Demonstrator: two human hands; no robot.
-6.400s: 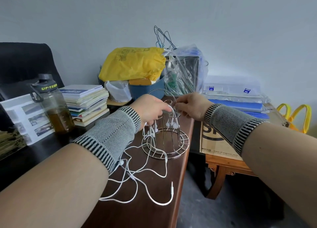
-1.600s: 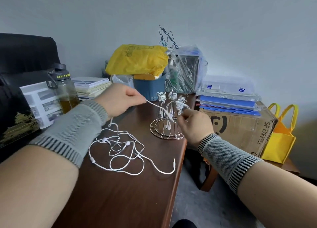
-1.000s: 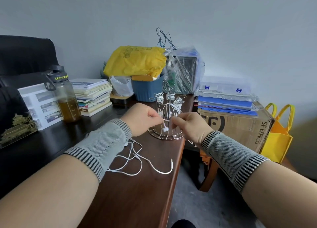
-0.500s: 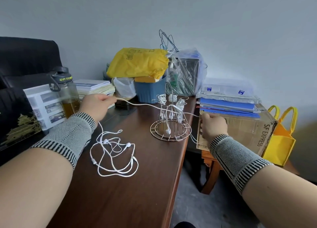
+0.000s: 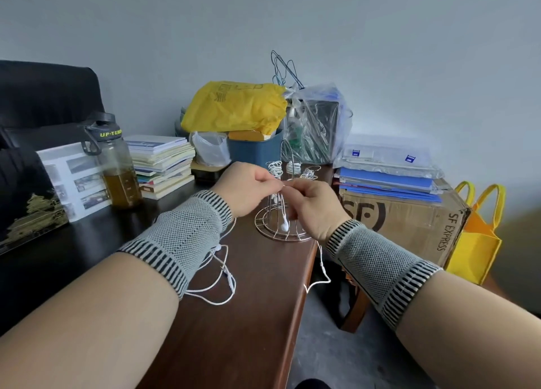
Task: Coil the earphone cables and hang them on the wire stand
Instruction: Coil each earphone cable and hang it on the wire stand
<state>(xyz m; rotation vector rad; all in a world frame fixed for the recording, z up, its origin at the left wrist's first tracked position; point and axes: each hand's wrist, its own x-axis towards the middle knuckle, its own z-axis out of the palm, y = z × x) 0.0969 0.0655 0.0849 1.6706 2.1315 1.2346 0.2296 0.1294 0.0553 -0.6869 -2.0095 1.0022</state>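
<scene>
White earphone cable [image 5: 224,274] pinched by both hands' fingers [image 5: 275,183] beside wire stand [image 5: 281,227] near table edge [image 5: 304,274].

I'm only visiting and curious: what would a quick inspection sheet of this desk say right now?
Surface: dark brown wooden table, bare near its front edge.
Job's things: round wire stand carrying coiled white earphones; loose white earphone cable.
Clutter: amber drink bottle, stack of books, yellow plastic bag, blue tub.
Grippers: left hand and right hand pinch a cable together.
Cables: one strand hangs off the table's edge.
Surroundings: cardboard box, yellow tote bag.
</scene>
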